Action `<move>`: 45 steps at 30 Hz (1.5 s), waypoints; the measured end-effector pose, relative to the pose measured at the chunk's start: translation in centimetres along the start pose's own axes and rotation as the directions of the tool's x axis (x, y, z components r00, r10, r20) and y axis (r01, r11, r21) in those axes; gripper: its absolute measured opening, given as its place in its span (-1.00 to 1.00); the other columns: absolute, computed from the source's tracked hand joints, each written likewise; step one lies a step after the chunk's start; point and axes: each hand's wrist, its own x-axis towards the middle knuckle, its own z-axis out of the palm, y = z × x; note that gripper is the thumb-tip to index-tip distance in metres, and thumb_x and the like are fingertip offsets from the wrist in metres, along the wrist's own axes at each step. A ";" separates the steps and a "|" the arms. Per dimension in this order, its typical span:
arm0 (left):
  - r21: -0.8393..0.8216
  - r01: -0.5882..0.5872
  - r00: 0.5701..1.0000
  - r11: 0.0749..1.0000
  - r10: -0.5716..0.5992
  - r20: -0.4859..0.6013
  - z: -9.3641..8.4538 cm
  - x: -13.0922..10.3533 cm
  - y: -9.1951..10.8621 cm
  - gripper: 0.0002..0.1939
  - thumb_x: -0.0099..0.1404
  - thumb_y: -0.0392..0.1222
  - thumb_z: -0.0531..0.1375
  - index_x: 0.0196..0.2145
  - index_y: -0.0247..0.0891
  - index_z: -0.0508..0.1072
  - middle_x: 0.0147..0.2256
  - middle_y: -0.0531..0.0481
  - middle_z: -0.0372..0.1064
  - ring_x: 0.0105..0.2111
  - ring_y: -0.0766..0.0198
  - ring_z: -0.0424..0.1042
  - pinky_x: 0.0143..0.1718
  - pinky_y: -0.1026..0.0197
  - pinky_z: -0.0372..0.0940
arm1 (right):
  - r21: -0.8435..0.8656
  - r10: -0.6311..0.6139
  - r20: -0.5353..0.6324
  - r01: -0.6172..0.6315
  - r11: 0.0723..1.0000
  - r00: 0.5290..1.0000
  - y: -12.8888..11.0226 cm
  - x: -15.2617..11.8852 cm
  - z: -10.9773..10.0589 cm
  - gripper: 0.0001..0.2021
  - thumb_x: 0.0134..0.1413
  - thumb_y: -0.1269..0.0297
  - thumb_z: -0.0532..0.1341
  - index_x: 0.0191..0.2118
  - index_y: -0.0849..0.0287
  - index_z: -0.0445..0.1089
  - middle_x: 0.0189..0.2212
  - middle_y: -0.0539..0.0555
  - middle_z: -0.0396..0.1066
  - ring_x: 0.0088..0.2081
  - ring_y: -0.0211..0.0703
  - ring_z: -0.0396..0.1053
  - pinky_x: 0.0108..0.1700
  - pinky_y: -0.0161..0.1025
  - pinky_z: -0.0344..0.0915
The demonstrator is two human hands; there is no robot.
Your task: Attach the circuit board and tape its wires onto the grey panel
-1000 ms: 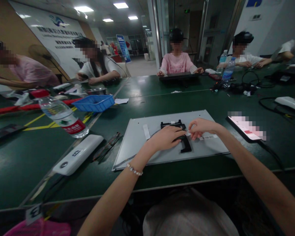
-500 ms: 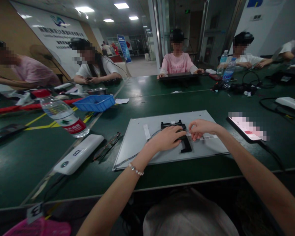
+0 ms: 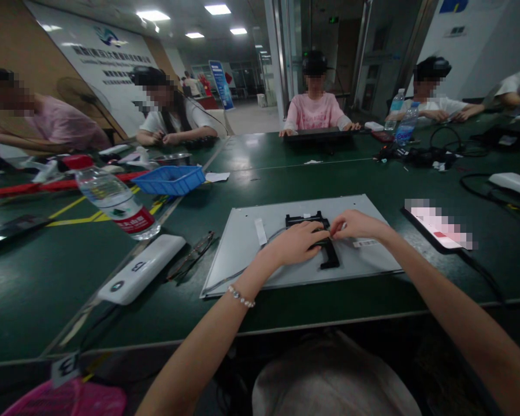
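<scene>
A flat whitish panel [image 3: 242, 231] lies on the green table in front of me. On its middle sits a black plastic bracket [image 3: 329, 254], partly covered by my hands. My left hand [image 3: 297, 242] lies across the bracket with its fingers stretched out to the right. At the bracket's right edge, the fingertips of my right hand [image 3: 351, 224] are pinched together close to the left fingertips; whatever is between them is hidden. A thin grey cable [image 3: 229, 279] runs over the panel and under my left hand. A white strip [image 3: 260, 231] and a barcode label [image 3: 364, 243] are on the panel.
Left of the panel are eyeglasses [image 3: 193, 254], a white power bank [image 3: 143, 270], a water bottle [image 3: 121, 202] and a blue tray [image 3: 171, 180]. A lit phone [image 3: 437, 228] with a cable lies on the right. Several people sit around the table [image 3: 260, 185].
My right hand has moved slightly left, and its fingers have closed into a pinch at the bracket. My left hand stays over the bracket. The view has shifted a little.
</scene>
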 end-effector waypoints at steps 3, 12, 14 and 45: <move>-0.004 0.009 1.000 1.000 -0.009 0.002 0.0 0.0 0.0 -0.62 0.31 -0.24 0.05 0.08 -0.17 0.28 0.09 -0.12 0.20 0.08 0.10 0.22 0.08 0.03 0.13 | 0.016 0.003 0.011 -0.004 1.000 1.000 0.0 -0.1 -0.2 -0.79 -0.14 0.26 0.24 -0.32 0.17 0.53 -0.38 0.05 0.52 -0.30 -0.13 0.42 -0.24 -0.27 0.28; -0.043 0.023 1.000 0.999 -0.023 -0.002 -0.4 -0.2 0.0 -0.51 0.31 -0.17 0.07 0.18 -0.24 0.16 0.11 -0.16 0.21 0.06 0.09 0.25 0.09 0.05 0.13 | 0.126 0.010 -0.081 0.001 0.992 0.997 0.5 -0.4 -1.1 -0.76 -0.08 0.20 0.22 -0.28 0.19 0.51 -0.34 0.07 0.50 -0.32 -0.17 0.40 -0.30 -0.31 0.26; -0.069 0.033 0.999 0.997 -0.034 -0.009 -1.0 -0.3 -0.2 -0.49 0.31 -0.13 0.09 0.19 -0.22 0.14 0.10 -0.15 0.22 0.05 0.09 0.26 0.08 0.06 0.15 | 0.137 0.031 -0.104 -0.017 0.990 0.994 0.4 -0.4 -1.1 -0.75 -0.06 0.19 0.21 -0.27 0.20 0.50 -0.34 0.08 0.49 -0.35 -0.19 0.38 -0.37 -0.32 0.24; -0.606 0.488 0.668 0.628 -0.715 -0.204 -2.0 -8.9 -9.8 -0.71 0.10 -0.02 0.19 -0.38 -0.33 0.49 -0.48 -0.02 0.43 -0.49 0.31 0.35 -0.44 0.29 0.22 | -0.208 -0.146 -0.361 0.074 0.975 0.921 -2.0 -0.5 1.5 -0.77 0.13 0.26 0.08 -0.29 0.17 0.49 -0.43 0.06 0.49 -0.43 -0.19 0.39 -0.37 -0.27 0.19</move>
